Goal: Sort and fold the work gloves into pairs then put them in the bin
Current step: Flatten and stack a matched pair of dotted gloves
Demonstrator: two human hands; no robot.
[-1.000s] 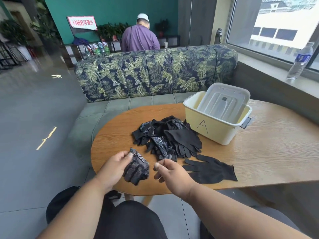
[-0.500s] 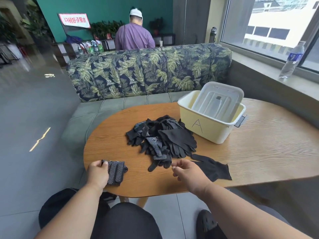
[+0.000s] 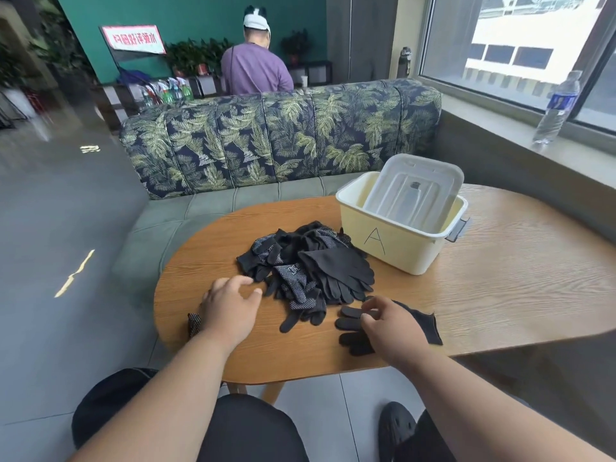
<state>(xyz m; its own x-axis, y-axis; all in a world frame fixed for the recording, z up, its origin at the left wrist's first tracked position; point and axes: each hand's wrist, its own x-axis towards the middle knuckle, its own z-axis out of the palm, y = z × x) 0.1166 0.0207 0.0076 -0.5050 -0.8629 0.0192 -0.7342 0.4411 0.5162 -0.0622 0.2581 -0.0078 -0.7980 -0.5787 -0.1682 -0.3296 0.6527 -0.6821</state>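
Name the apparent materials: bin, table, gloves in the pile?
Bin: looks like pale yellow moulded plastic, smooth satin walls, rolled rim. Table: wood or wood-look laminate, printed-looking grain, low sheen; cannot tell which. Glove pile: black knit fabric, matte and limp; some carry pale grip dots, probably rubbery.

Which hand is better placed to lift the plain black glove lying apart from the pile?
Right. The right hand already rests on the plain black glove; the left hand is open, across the pile.
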